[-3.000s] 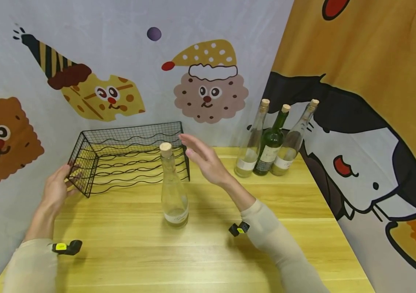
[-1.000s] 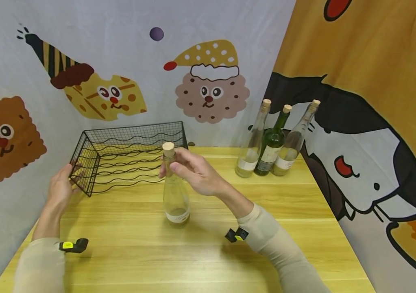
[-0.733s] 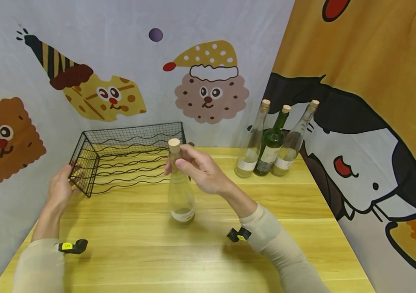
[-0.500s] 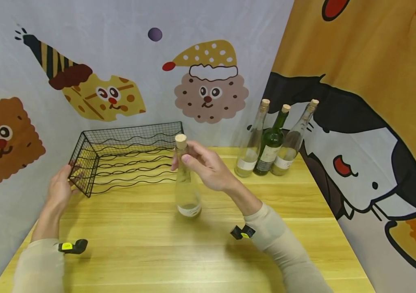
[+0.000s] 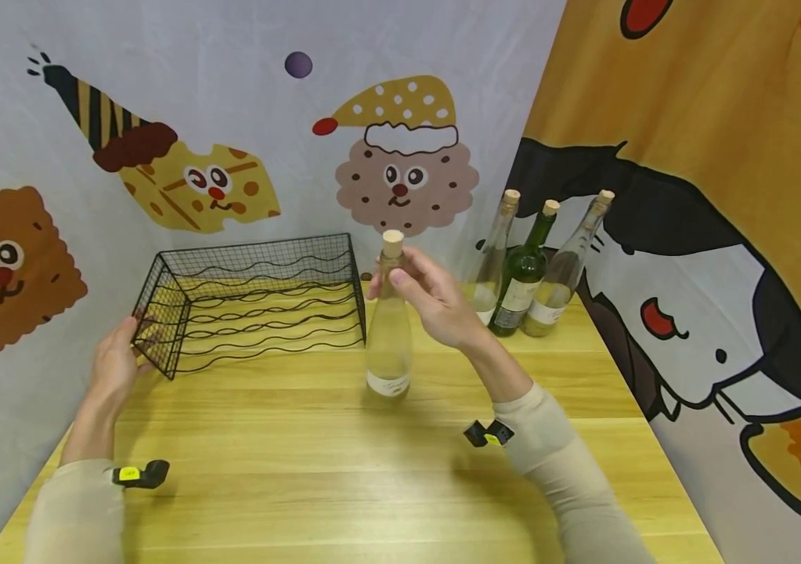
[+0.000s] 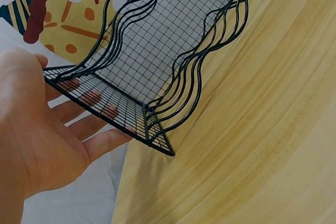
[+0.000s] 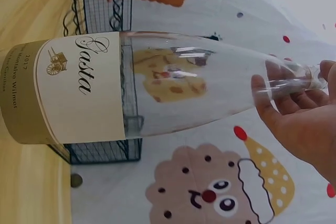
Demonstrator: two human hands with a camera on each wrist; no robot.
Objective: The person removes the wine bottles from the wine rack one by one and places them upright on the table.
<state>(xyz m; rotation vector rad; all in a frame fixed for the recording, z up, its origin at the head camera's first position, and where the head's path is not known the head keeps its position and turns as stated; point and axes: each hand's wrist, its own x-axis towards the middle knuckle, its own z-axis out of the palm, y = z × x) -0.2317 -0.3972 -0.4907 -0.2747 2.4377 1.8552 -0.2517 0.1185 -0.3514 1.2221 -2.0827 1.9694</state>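
Observation:
My right hand [image 5: 437, 304] grips a clear wine bottle [image 5: 389, 345] by its neck, thumb on the near side. The bottle is corked and upright, with its base seemingly a little above the tabletop. In the right wrist view its cream and gold label [image 7: 81, 90] reads "Gasta", and the fingers curl round the neck. At the left, my left hand [image 5: 115, 362] rests against the end panel of a black wire wine rack [image 5: 259, 317] with wavy bars. The left wrist view shows its fingers [image 6: 86, 127] nearly straight behind the mesh, the thumb by the upper corner.
Toward the back right stand a green bottle [image 5: 523, 270] and two clear bottles, one [image 5: 561, 283] to its right and one [image 5: 493, 258] partly behind my right hand. A cartoon-printed curtain [image 5: 231, 47] borders the wooden table [image 5: 287, 470] at the back and sides.
My right hand has closed round the bottle's neck and carried it rightward and back, away from the rack's front. My left hand stays at the rack's left end; the rack has not moved.

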